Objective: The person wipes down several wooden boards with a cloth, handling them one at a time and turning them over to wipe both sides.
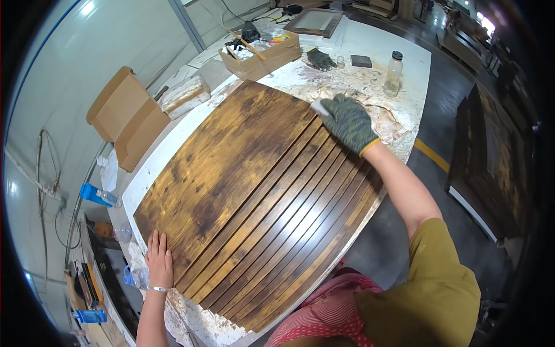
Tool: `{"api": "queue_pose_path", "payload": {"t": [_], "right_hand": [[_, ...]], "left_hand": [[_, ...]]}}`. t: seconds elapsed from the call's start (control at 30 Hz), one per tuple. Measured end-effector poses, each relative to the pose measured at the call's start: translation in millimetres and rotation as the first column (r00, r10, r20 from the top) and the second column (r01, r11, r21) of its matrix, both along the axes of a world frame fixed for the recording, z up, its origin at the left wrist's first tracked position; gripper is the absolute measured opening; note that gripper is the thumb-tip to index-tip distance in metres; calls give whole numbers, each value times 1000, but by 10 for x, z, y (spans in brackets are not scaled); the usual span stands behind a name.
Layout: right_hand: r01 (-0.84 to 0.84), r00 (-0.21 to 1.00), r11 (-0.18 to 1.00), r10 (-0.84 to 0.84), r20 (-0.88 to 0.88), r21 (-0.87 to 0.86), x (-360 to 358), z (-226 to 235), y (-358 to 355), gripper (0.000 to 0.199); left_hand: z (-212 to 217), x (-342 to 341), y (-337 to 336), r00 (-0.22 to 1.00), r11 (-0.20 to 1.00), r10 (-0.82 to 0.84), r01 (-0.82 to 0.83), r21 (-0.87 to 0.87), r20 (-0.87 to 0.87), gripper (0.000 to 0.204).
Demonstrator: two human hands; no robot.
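A stack of brown wood-grain boards (pixel 225 168) lies slantwise on the table, each board's long edge stepped back from the one above. My bare left hand (pixel 159 260) rests at the top board's near left end, fingers stretched out and a silvery bangle at the wrist. At the stack's far right end, my right hand (pixel 350 122) wears a dark green-grey knit glove with a yellow cuff. Its fingers close round a small pale block (pixel 319 107), which touches the top board's corner. The glove hides most of that block, so its exact kind cannot be told.
Beyond the stack are a cardboard box of odds and ends (pixel 263 58), a loose glove (pixel 321 59), a dark block (pixel 361 61) and a lidded glass bottle (pixel 393 74). An open carton (pixel 130 115) and blue-topped spray bottles (pixel 98 195) stand left. More dark panels (pixel 488 168) stand right.
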State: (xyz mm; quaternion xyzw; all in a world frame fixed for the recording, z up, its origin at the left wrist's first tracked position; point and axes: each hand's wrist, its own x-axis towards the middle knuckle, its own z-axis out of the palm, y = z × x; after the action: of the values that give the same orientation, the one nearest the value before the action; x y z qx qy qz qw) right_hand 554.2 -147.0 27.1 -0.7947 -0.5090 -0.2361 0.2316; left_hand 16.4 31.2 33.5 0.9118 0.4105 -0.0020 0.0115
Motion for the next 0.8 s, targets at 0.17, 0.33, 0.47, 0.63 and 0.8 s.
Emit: {"api": "queue_pose_path", "payload": {"t": [0.17,0.33,0.47,0.63,0.8], "right_hand": [[-108,932,968,19,-361,-228,-207,170,180,32],[35,956,975,-98,-278,-221,78,-202,191,34],[145,833,979,-42,-552,144,674,-280,-401,40],[180,801,967,-38,-598,179,253,-206,-998,40],[-117,929,989,78,-362,-88,-482,-253,-1301,43]], "left_hand": [[16,-43,-31,999,999,39,-40,-12,-33,50],[-17,-28,-35,999,1000,22,-23,-14,-36,50],[-49,0,27,1000,1000,1,-1,-5,-10,51],[-73,-80,35,1000,1000,6,-6,16,-4,51],[-59,-86,16,1000,1000,9,-9,15,2,51]]}}
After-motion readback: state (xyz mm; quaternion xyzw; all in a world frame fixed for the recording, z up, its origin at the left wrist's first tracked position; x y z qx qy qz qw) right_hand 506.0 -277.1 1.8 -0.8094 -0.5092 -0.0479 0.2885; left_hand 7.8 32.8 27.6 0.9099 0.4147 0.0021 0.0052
